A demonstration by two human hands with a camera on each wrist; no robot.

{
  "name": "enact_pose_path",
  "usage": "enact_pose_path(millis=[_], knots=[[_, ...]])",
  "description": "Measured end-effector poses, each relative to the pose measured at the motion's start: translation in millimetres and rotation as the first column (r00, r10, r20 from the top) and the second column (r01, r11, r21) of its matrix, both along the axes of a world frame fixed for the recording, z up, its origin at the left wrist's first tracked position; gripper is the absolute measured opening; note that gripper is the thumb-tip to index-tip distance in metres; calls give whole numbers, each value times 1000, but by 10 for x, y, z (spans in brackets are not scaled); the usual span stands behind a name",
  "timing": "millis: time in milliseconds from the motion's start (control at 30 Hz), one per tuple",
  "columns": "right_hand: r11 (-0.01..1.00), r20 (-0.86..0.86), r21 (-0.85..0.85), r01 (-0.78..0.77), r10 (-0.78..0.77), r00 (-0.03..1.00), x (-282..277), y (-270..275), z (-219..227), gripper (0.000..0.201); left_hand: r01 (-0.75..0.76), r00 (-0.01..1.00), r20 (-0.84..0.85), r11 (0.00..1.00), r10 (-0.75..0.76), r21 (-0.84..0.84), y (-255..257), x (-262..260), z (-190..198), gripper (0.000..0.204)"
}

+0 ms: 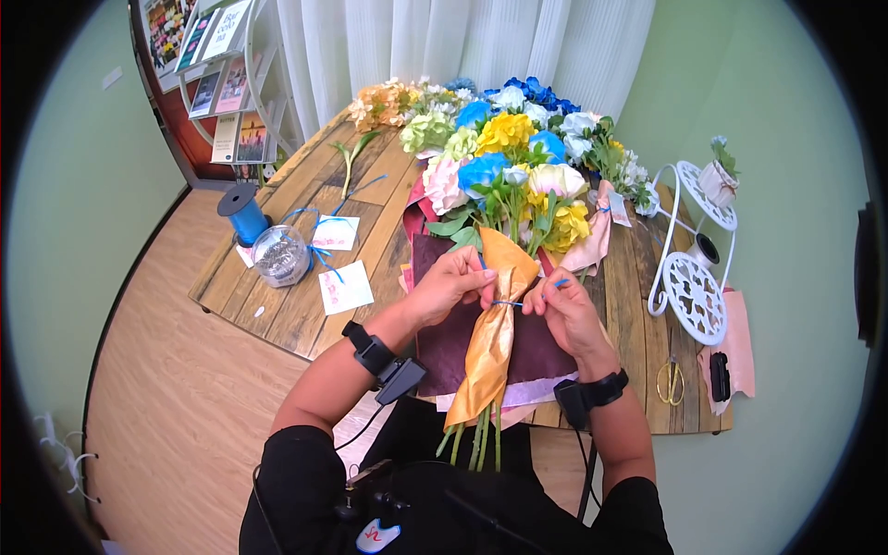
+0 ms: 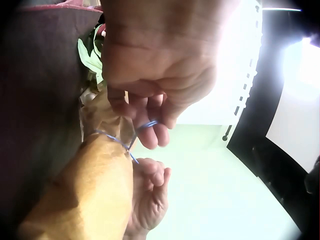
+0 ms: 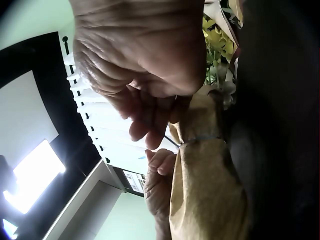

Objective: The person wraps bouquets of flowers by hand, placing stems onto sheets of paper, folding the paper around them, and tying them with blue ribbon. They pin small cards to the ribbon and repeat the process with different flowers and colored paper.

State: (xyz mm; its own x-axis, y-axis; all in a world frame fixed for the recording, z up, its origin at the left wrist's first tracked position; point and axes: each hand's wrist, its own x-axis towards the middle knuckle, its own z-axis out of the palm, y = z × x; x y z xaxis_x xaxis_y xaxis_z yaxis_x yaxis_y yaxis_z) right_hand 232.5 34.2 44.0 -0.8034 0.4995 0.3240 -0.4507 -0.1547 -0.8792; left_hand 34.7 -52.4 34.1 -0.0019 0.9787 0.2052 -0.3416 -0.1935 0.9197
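A bouquet [image 1: 483, 176] of blue, yellow, pink and white flowers lies on the table, its stems wrapped in crinkled golden paper [image 1: 483, 356]. Thin blue ribbon [image 1: 507, 302] rings the paper at a narrowed waist. On the left of it, my left hand [image 1: 450, 285] pinches one ribbon end between thumb and fingers. My right hand [image 1: 569, 313] holds the other end from the right side. In the left wrist view the ribbon [image 2: 114, 139] crosses at the front of the paper. Bare green stems [image 1: 481, 439] stick out below, toward my body. Dark wrapping sheets [image 1: 546, 356] lie underneath.
At left stand a blue ribbon spool [image 1: 244, 217] and a clear jar [image 1: 281, 256], near white cards [image 1: 346, 288]. Gold-handled scissors [image 1: 671, 381] lie at right, close to a white metal stand [image 1: 696, 294]. More flowers [image 1: 384, 104] line the table's back.
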Motion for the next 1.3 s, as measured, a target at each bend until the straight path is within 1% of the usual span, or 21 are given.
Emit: enact_pose_path(millis=[100, 167, 333, 400, 433, 500, 533, 600, 633, 700, 733, 800, 900, 933, 1000, 1033, 1100, 1133, 1200, 1233, 1300], knots=[[995, 54, -84, -55, 60, 997, 62, 19, -78, 13, 1, 1000, 19, 996, 0, -86, -92, 1, -33, 19], [999, 171, -53, 4, 5, 985, 129, 17, -108, 12, -30, 999, -47, 988, 23, -154, -157, -66, -95, 22], [997, 239, 35, -73, 63, 969, 120, -27, -35, 12, -6, 997, -77, 991, -5, -137, -182, -25, -81, 20], [990, 352, 141, 5, -55, 934, 68, -108, 49, 11, -44, 956, -293, 998, 26, -54, -166, 24, -45, 19], [990, 352, 139, 6, -55, 935, 56, -118, 45, 11, -43, 956, -293, 998, 25, -56, -164, 41, -57, 19], [836, 334, 540, 97, -319, 887, 39, -145, 56, 14, -197, 763, -602, 972, 234, 128, -179, 80, -88, 23], [836, 334, 540, 99, -321, 886, 45, -174, 97, 14, -195, 764, -602, 972, 233, 128, -194, 78, -87, 23], [681, 420, 732, 11, -463, 780, 71, -241, 211, 15, -255, 673, -679, 954, 293, 160, -243, 75, -43, 25], [681, 420, 732, 10, -463, 781, 58, -254, 207, 15, -255, 672, -679, 953, 294, 160, -265, 86, 0, 25], [450, 236, 892, 34, -530, 815, 33, -277, 189, 10, -245, 578, -742, 940, 339, 239, -315, 105, 98, 26], [450, 236, 892, 33, -528, 815, 24, -274, 151, 10, -246, 578, -742, 939, 340, 239, -326, 112, 114, 26], [342, 89, 932, 119, -535, 840, 7, -256, 61, 8, -142, 512, -770, 921, 381, 361, -332, 129, 132, 15], [283, 101, 956, 73, -553, 827, 16, -274, 80, 9, -67, 403, -816, 903, 414, 425, -322, 111, 81, 11], [282, 100, 957, 73, -553, 827, 20, -284, 131, 9, -67, 403, -816, 902, 415, 426, -323, 104, 75, 11], [36, 56, 998, -43, -564, 824, 43, -305, 306, 7, 15, 349, -847, 901, 401, 433, -327, 84, 74, 11], [35, 55, 998, -42, -564, 824, 44, -316, 362, 7, 16, 349, -847, 901, 402, 434, -321, 71, 78, 11], [-69, -95, 995, 68, -558, 824, 33, -336, 428, 7, 56, 371, -872, 930, 318, 363, -307, 35, 124, 11], [-69, -95, 995, 68, -557, 825, 33, -331, 408, 7, 55, 371, -872, 930, 319, 363, -312, 20, 166, 11], [409, 231, 913, -4, -508, 830, 36, -290, 315, 6, 144, 193, -844, 836, 501, 529, -340, 7, 266, 6], [408, 230, 913, -3, -509, 830, 34, -249, 268, 6, 145, 193, -844, 836, 501, 530, -351, 11, 290, 6], [619, 347, 785, -23, -409, 844, 27, -170, 216, 4, 111, 198, -870, 871, 452, 478, -365, 16, 316, 6]])
